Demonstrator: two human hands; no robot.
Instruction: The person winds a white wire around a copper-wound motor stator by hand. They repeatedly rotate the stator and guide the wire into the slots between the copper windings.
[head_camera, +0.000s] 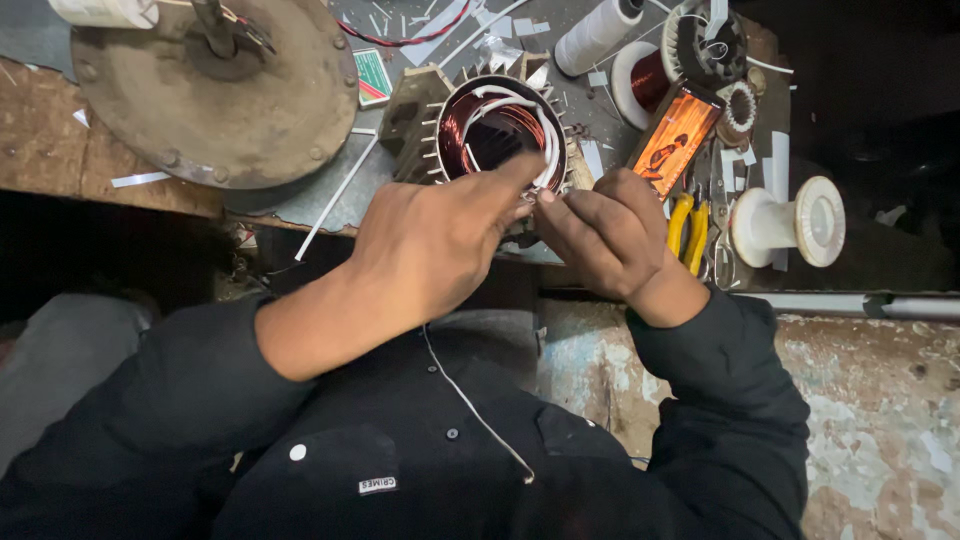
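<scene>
Both hands meet at the near rim of the stator (500, 130), which sits at the desk (40, 140) edge with copper windings and white sleeves inside. The left hand (435, 245) points a finger onto the rim, other fingers curled; the right hand (605, 240) pinches something there (too small to tell). A phone (676, 140) and yellow pliers (690, 232) lie just right

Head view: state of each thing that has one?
Stator: upright on the bench, copper windings in, white sleeving looped inside.
Left hand: forefinger pressing at the stator's rim.
Right hand: fingers pinched at the same rim.
Phone: screen lit.
Spool: empty, on its side.
Pliers: lying unused.
</scene>
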